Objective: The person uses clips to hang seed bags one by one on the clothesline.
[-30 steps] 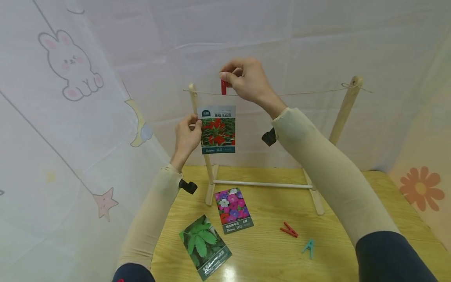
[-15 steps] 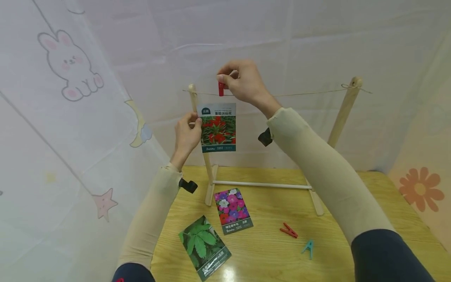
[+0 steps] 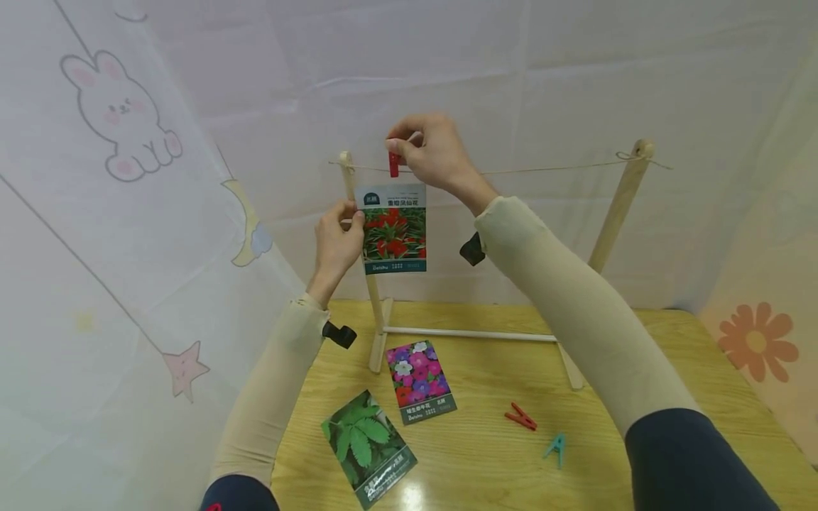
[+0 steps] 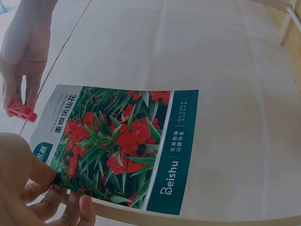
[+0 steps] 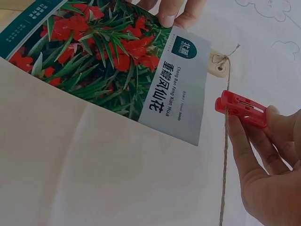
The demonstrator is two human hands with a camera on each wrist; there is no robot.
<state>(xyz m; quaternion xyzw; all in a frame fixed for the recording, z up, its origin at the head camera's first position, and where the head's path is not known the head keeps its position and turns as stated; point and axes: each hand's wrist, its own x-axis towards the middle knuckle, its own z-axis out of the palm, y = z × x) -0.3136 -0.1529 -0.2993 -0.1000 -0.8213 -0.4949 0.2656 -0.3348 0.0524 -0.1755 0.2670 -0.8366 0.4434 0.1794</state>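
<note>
My left hand point(image 3: 340, 238) pinches the left edge of a seed packet point(image 3: 394, 231) with red flowers on it. The packet is upright, its pale top edge just below the string point(image 3: 543, 169). Up at the string, my right hand point(image 3: 436, 150) pinches a red clothespin point(image 3: 393, 165) between thumb and fingers. From the right wrist, the clothespin point(image 5: 242, 109) overlaps the string near the knotted end; whether it grips the string cannot be told. A gap separates the clothespin from the packet point(image 5: 108, 52) in that view.
The string spans two wooden posts point(image 3: 620, 206) joined by a white rod point(image 3: 469, 333). On the wooden table point(image 3: 486, 461) lie a packet with pink and purple flowers point(image 3: 422, 383), a green leaf packet point(image 3: 369, 447), another red clothespin point(image 3: 521, 416) and a teal clothespin point(image 3: 556, 449).
My right hand has shifted left and slightly down with the red clothespin. The left hand has raised the red-flowered packet a little toward the string.
</note>
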